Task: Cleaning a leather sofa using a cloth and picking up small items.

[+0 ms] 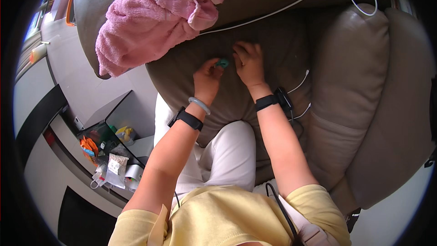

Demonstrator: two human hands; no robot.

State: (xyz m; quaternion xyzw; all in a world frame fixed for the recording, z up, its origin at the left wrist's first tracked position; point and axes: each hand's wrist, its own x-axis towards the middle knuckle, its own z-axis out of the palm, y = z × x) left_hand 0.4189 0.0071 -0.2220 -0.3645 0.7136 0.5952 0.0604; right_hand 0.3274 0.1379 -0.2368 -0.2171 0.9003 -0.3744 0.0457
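Observation:
My left hand (207, 80) pinches a small teal object (223, 63) between thumb and fingers, over the brown leather sofa seat (276, 41). The object is too small to name more closely. Just to the right of it, my right hand (251, 63) hovers with bent fingers apart, and nothing shows in its grasp. A crumpled pink towel (146, 30) hangs over the sofa's armrest, beyond and left of my left hand. From beneath the towel a white cable (263, 17) runs along the seat's far edge.
Near my right wrist are a black device (283, 99) and white cable ends (306, 73). The sofa back cushion (348, 92) rises on the right. To the left stands a low table (143, 145) with bags, packets and a clear box (125, 135).

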